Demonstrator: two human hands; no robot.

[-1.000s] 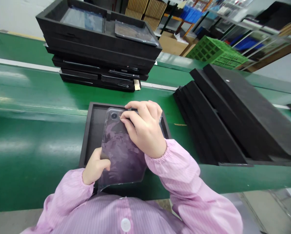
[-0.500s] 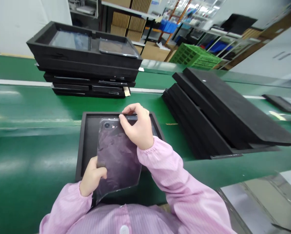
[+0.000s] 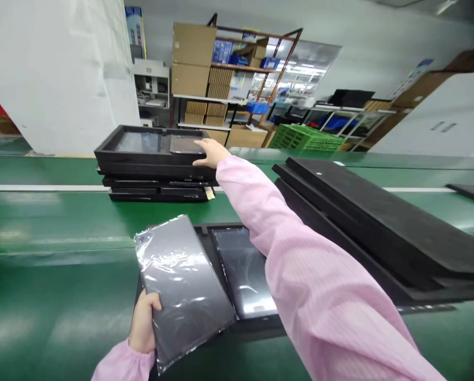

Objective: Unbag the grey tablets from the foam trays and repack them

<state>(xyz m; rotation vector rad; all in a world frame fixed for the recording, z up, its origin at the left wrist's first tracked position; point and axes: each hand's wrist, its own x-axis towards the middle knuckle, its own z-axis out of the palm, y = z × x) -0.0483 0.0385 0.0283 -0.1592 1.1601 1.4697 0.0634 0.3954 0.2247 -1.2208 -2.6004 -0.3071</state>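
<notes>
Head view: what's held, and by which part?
Left hand holds a wrapped tablet by its left long edge. Right hand is at the upper tray; whether it grips anything can't be told.

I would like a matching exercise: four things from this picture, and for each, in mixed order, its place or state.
1. Flat grey tablet in clear film
2. Green plastic crate
3. Bare right hand
4. Broad black foam-like slabs

A. At the right end of the stacked black trays
B. Held in the bare left hand
C. On the green work surface, picture's right
D. In the background

Pairs: 1-B, 2-D, 3-A, 4-C
</notes>
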